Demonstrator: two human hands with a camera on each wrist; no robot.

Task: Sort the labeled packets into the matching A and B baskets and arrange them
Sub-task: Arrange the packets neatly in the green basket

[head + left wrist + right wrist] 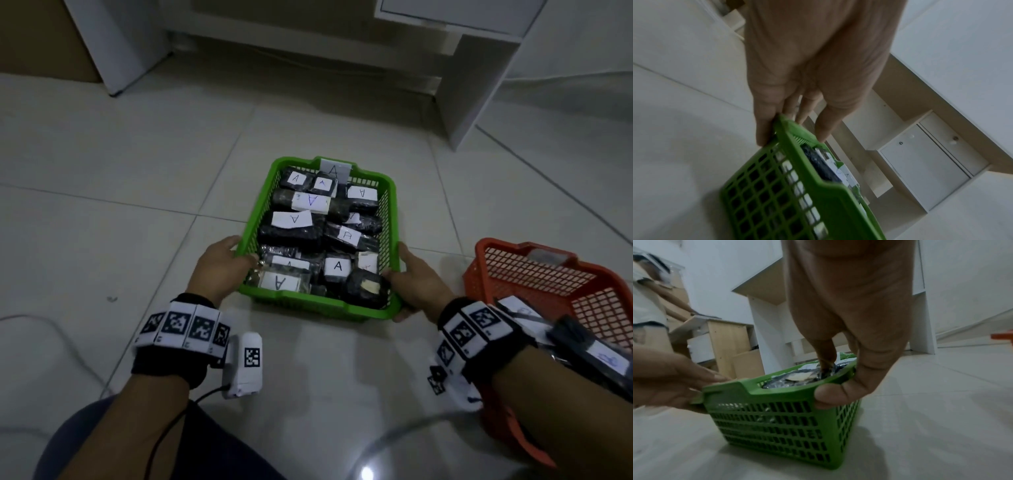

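Both hands on the green basket (320,301), which sits on the tile floor (120,192) between them. Left hand (219,267) at near-left corner: fingers (764,129) run down the outer mesh wall, thumb over the rim, so rim is pinched btwn thumb & fingers. Right hand (416,284) at near-right corner: thumb (830,394) pressed on the outside wall just under the rim, one finger hooked over and down inside, tip touching a packet; other fingers hidden, can't tell. Judgement: basket is stiff plastic, lattice walls w/ a solid rim, prob. flexes some when loaded; full load looks moderately heavy, so take it w/ both hands at opposite rims, not by the mesh. Packets (298,226) are dark, wrapped in shiny film, likely soft & slippery, paper labels could peel; they lie loose and overlapping, so a tilt may shift them. Counts: 2 baskets, green one btwn the fingers, orange basket (548,274) off to the right of the right hand, apart from the green. Green holds approx. 12 packets w/ A labels showing, exact no. unclear from overlap; one A tag on its far rim. Orange shows at least 2 packets, partly behind the right wrist; labels unreadable.
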